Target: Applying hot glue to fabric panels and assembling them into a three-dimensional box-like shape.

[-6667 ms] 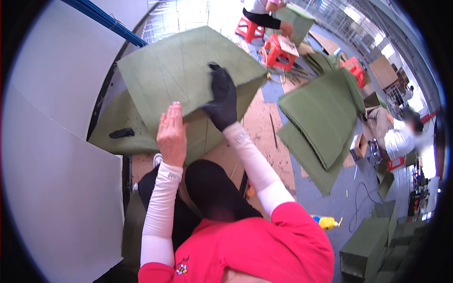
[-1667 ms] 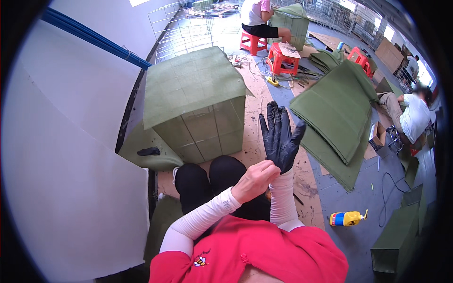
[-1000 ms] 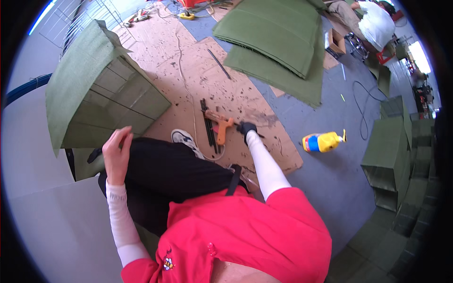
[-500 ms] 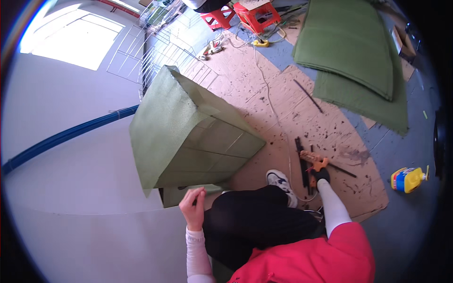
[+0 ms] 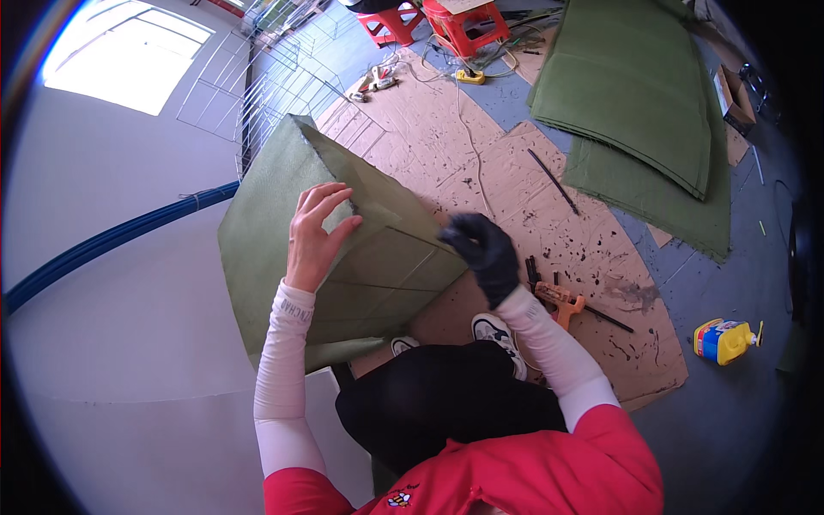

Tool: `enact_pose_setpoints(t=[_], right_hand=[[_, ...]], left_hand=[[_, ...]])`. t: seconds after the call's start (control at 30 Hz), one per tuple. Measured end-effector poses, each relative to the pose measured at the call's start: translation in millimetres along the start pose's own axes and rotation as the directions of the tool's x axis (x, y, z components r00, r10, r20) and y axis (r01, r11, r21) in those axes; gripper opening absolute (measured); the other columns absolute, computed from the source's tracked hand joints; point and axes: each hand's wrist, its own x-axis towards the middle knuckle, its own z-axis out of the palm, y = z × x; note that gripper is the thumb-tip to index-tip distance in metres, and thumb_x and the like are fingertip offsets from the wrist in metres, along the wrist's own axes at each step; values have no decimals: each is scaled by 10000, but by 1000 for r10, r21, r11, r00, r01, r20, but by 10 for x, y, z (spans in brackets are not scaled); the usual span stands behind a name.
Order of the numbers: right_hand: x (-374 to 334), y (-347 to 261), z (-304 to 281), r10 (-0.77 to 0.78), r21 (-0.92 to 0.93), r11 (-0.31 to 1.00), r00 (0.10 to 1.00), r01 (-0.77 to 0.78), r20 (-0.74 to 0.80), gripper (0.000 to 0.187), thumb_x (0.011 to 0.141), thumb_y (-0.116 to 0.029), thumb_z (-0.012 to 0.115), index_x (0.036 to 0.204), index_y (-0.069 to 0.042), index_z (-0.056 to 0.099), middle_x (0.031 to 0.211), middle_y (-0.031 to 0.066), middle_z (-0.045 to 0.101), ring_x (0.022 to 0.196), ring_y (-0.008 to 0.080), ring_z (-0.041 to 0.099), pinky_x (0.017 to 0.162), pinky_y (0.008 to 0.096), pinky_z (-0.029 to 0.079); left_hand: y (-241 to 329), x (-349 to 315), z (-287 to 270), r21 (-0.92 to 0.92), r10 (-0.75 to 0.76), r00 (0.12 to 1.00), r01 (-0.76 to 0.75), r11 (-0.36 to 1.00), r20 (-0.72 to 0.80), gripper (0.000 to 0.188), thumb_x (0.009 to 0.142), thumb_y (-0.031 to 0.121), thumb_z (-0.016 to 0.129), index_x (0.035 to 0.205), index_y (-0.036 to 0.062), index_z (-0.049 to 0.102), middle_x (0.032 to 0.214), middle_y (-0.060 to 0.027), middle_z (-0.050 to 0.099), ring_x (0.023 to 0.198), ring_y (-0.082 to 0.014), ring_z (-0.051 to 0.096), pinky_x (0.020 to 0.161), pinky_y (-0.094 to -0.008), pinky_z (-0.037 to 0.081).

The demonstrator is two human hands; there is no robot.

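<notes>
A green felt-like sheet covers the wire-frame box (image 5: 378, 283) standing in front of me, its grid showing on the face nearer me. My bare left hand (image 5: 318, 236) is open with fingers curved apart, at the box's upper edge where the green sheet (image 5: 275, 232) folds over; whether it touches is unclear. My right hand (image 5: 486, 257), in a black glove, hangs near the box's right corner, fingers bent and slightly blurred; I make out nothing in them. On the cardboard to the right lies an orange glue gun (image 5: 562, 300) beside black glue sticks (image 5: 608, 318).
Stacked green sheets (image 5: 627, 94) lie at the far right. A yellow bottle (image 5: 725, 341) stands on the floor at right. Red stools (image 5: 468, 26), a yellow power strip (image 5: 470, 76) and its cable are at the back. Wire racks (image 5: 266, 94) lean behind the box by the wall.
My right hand has let go of the glue gun, left it on the cardboard and moved up left to the box. My left hand has risen to the box's upper edge and opened.
</notes>
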Motion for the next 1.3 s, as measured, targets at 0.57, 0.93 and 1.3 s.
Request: enact_pose_setpoints(t=[0.57, 0.93, 1.3], right_hand=[[514, 76, 580, 258, 393, 868, 952, -304, 166, 433, 898, -103, 707, 1296, -6, 565, 925, 54, 675, 825, 87, 625, 770, 261, 526], [491, -134, 658, -430, -233, 849, 877, 474, 214, 358, 770, -208, 797, 1087, -76, 700, 1027, 91, 674, 928, 283, 631, 841, 404, 497], [298, 158, 783, -573, -317, 764, 817, 561, 63, 374, 741, -80, 774, 1103, -138, 703, 974, 30, 688, 854, 234, 643, 734, 376, 495]], left_hand=[[89, -84, 167, -16, -54, 997, 53, 998, -62, 450, 707, -35, 741, 1145, 23, 654, 1269, -116, 606, 1209, -321, 549, 1024, -407, 441], [122, -137, 121, -33, -81, 996, 80, 996, -22, 453, 668, -14, 777, 1105, 21, 663, 1266, -114, 609, 1219, -327, 540, 1022, -415, 442], [86, -279, 188, 21, 11, 994, -9, 1000, -105, 403, 677, 68, 818, 1051, 5, 681, 1241, -128, 625, 1200, -346, 554, 995, -436, 456]])
